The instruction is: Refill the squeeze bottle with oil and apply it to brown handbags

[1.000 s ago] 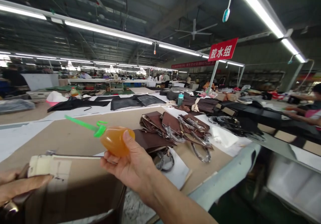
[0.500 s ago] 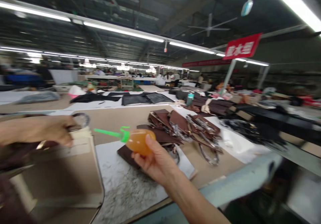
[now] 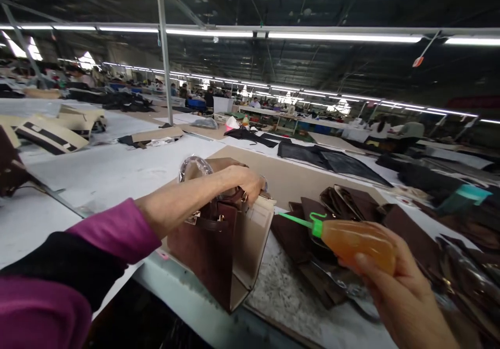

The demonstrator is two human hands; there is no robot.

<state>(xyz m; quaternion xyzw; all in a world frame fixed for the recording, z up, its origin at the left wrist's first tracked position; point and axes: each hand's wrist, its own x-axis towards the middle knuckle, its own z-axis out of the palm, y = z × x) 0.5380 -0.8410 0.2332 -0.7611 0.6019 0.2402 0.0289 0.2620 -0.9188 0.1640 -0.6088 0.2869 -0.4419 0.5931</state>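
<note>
My right hand (image 3: 394,265) is closed around a squeeze bottle (image 3: 351,239) of amber liquid with a green cap and a long thin green nozzle. The nozzle points left, its tip close to the side edge of a brown handbag (image 3: 205,255). That bag stands upright at the table's front edge, its pale inner side panel facing right and a plastic-wrapped handle on top. My left hand (image 3: 250,182) grips the bag's upper edge, fingers bent over it and partly hidden. Brown bag pieces (image 3: 300,239) lie under and beyond the bottle.
A worktable (image 3: 128,169) covered in white and tan sheets spreads ahead. Black pieces (image 3: 324,159) lie farther back, and cream-and-black pieces (image 3: 58,133) at the left. A teal container (image 3: 464,200) stands at the right. A metal post (image 3: 164,57) rises beyond the table.
My view has swung left, bringing the whole handbag and my left sleeve into sight. The bottle stays in my right hand, its nozzle now nearer the bag's edge.
</note>
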